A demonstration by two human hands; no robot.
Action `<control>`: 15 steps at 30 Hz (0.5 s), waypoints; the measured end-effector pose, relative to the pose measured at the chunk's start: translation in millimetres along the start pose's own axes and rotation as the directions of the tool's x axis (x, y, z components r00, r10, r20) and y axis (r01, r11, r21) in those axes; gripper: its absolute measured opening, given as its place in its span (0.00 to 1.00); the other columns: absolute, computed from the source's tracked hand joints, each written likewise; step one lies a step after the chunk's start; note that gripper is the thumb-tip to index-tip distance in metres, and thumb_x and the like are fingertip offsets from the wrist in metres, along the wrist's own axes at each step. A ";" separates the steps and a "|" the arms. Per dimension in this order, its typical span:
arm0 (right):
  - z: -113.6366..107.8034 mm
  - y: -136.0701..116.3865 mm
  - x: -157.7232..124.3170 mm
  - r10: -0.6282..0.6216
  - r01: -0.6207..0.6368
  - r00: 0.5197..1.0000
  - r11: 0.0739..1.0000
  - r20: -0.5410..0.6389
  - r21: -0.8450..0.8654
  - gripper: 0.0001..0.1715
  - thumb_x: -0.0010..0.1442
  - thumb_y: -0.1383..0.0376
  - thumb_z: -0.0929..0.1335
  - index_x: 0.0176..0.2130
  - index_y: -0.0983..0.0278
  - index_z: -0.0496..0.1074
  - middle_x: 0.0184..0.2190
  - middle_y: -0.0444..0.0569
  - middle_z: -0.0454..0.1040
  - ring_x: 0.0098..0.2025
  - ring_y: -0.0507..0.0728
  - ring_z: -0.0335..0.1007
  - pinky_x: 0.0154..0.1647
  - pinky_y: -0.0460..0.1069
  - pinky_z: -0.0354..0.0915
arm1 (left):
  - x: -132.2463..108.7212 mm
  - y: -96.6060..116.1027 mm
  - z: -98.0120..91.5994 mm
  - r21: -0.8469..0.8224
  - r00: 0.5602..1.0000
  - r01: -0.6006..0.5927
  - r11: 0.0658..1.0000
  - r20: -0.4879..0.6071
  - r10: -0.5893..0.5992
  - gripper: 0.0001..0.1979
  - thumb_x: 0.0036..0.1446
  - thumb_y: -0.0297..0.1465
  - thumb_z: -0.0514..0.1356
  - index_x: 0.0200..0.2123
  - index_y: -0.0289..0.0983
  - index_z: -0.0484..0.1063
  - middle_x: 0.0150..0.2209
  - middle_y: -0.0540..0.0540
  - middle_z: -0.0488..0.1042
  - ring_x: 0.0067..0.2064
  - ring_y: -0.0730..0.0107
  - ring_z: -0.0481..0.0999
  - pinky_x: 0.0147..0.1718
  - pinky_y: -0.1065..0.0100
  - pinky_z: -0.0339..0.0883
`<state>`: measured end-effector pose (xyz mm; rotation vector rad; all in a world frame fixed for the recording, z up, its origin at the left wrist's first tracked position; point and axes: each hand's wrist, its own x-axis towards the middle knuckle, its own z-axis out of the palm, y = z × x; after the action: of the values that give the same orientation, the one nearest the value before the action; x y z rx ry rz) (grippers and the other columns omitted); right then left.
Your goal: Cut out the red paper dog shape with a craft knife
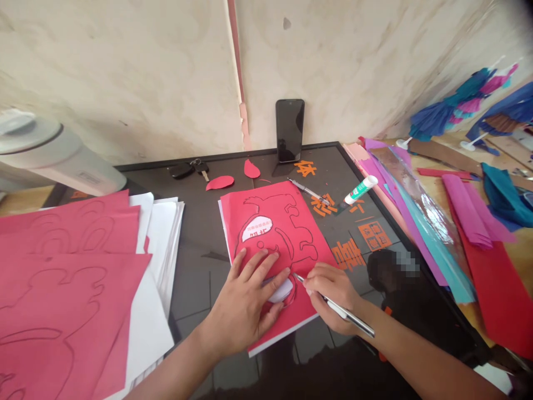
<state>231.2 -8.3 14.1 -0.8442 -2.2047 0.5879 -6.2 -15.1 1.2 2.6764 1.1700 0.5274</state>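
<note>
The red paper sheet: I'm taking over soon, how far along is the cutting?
Done: two red petal shapes lie cut, and a white oval shows through the sheet. In hand: the right hand holds a craft knife at a curved cut; the left hand presses the sheet. Left: most of the drawn outline looks uncut.

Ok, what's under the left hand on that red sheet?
The left hand lies flat on the red paper sheet, over its drawn outline. A white patch shows by the thumb; the paper beneath palm and fingers is covered.

An outlined red paper sheet (270,222) lies flat, a metal craft knife (350,314) touching it.
</note>
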 end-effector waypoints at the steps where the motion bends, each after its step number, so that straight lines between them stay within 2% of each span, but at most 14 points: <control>1: 0.3 0.2 -0.5 -0.005 0.005 1.000 1.000 -0.002 -0.004 0.13 0.58 0.79 0.60 0.33 0.63 0.64 0.26 0.48 0.69 0.28 0.54 0.62 0.31 0.49 0.64 | -0.1 0.1 0.0 -0.002 1.000 0.001 1.000 0.003 -0.001 0.25 0.65 0.40 0.54 0.64 0.44 0.64 0.64 0.42 0.63 0.64 0.49 0.61 0.65 0.42 0.44; 15: 1.4 1.6 -4.5 -0.034 0.033 0.999 0.999 -0.024 -0.024 0.12 0.54 0.79 0.61 0.30 0.62 0.63 0.25 0.47 0.66 0.27 0.55 0.60 0.29 0.48 0.62 | 0.2 0.8 -1.3 -0.007 1.000 0.000 1.000 -0.009 0.000 0.24 0.64 0.38 0.54 0.62 0.44 0.66 0.64 0.42 0.63 0.63 0.49 0.62 0.65 0.41 0.44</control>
<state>233.3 -10.7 10.2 -0.8210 -2.2035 0.5336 -6.0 -15.5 2.7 2.6715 1.1680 0.5432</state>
